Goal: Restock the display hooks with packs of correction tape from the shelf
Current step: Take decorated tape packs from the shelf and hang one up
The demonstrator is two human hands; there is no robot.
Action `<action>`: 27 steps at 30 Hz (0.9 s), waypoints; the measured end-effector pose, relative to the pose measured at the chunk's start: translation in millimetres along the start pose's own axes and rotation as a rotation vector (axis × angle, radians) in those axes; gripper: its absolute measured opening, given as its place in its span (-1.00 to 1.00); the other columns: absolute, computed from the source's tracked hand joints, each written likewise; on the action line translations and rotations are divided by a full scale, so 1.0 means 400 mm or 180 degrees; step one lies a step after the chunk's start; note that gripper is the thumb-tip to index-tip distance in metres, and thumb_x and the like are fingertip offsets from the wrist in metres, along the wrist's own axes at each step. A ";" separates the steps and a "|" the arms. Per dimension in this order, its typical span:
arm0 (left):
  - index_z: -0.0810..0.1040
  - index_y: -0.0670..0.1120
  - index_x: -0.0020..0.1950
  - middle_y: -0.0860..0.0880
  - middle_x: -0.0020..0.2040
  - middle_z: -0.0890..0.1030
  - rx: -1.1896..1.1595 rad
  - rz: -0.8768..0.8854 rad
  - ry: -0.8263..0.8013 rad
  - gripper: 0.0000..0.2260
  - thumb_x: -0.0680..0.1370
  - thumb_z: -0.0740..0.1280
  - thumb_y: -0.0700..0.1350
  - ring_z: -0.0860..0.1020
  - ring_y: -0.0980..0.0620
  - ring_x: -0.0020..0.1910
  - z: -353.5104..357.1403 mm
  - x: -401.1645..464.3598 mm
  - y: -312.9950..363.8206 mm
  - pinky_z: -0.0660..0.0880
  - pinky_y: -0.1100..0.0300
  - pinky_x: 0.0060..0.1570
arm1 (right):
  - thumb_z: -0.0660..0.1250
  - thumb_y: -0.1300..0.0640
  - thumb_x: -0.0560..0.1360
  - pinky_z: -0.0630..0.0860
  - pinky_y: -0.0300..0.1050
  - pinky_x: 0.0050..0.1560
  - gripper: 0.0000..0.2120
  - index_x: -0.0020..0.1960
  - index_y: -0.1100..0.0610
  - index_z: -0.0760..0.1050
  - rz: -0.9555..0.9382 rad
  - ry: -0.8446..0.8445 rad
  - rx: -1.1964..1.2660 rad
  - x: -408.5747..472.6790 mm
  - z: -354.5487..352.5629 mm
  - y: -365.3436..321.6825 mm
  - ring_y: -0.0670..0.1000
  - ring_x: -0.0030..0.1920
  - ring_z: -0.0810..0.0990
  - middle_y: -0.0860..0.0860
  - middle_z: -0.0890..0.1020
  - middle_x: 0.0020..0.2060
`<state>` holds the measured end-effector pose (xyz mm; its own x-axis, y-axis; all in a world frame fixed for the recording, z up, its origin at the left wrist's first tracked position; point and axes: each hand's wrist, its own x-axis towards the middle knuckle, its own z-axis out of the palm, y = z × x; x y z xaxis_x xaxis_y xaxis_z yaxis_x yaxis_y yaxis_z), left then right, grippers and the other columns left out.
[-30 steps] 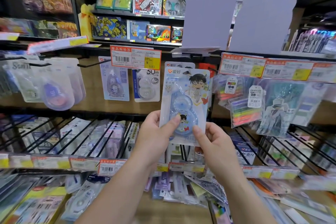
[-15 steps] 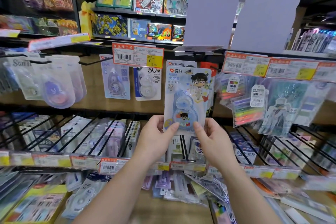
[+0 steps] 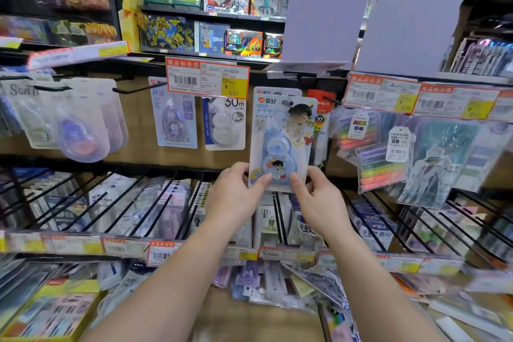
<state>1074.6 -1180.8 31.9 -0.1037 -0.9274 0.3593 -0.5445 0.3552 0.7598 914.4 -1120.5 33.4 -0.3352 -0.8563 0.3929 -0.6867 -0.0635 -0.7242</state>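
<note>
I judge restocking part done — a like pack (image 3: pixel 277 91) hangs behind, more lie on the shelf (image 3: pixel 249 314) below. My left hand (image 3: pixel 236 197) and right hand (image 3: pixel 319 200) pinch the correction tape pack (image 3: pixel 280 144) by its bottom corners — top raised to the hook; seating not confirmed.

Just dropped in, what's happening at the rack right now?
A person is holding one blue pack of correction tape by its bottom edge, left hand and right hand each pinching a lower corner. The pack is raised in front of a matching pack already hanging on a hook. Its hang hole sits about at the hook; whether it is threaded on cannot be told.
</note>
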 end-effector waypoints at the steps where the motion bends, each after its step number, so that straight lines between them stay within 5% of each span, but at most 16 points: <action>1: 0.50 0.07 0.22 0.09 -0.05 0.55 -0.0006 -0.0035 0.0008 -0.59 0.50 0.33 0.29 0.56 0.04 -0.05 0.005 0.008 0.001 0.54 0.04 -0.04 | 0.14 -0.20 0.61 0.44 -0.07 -0.28 -0.77 0.00 -0.07 0.42 -0.0006 -0.0004 -0.0037 0.010 0.001 0.002 -0.04 -0.31 0.52 -0.06 0.51 -0.35; 11: 0.45 -0.02 0.18 0.11 -0.11 0.50 -0.0200 -0.0328 0.0018 -0.55 0.47 0.40 0.25 0.54 0.03 -0.06 0.053 0.091 0.000 0.49 0.10 -0.08 | 0.13 -0.22 0.61 0.41 -0.07 -0.27 -0.72 0.02 -0.02 0.41 0.0212 -0.0018 -0.0253 0.103 0.018 0.023 -0.06 -0.23 0.51 -0.08 0.53 -0.26; 19: 0.47 -0.10 0.29 -0.01 0.13 0.58 -0.0192 -0.0321 0.0156 -0.48 0.49 0.41 0.21 0.53 0.01 0.07 0.084 0.153 -0.005 0.40 0.16 -0.03 | 0.20 -0.21 0.58 0.43 -0.05 -0.11 -0.66 0.04 0.08 0.44 0.0271 0.0164 -0.0103 0.162 0.049 0.046 0.04 -0.08 0.54 -0.10 0.53 -0.21; 27: 0.46 -0.10 0.34 -0.01 0.20 0.57 -0.0308 -0.0390 0.0224 -0.44 0.48 0.42 0.21 0.55 -0.03 0.17 0.101 0.193 -0.014 0.46 0.12 0.06 | 0.19 -0.22 0.59 0.37 -0.08 -0.17 -0.66 0.03 0.07 0.42 0.0386 0.0179 -0.0158 0.206 0.072 0.046 0.01 -0.11 0.50 -0.14 0.49 -0.23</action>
<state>1035.8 -1258.9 33.5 0.0189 -0.9553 0.2952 -0.4666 0.2527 0.8476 892.9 -1206.9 36.2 -0.4522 -0.8261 0.3364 -0.6695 0.0651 -0.7399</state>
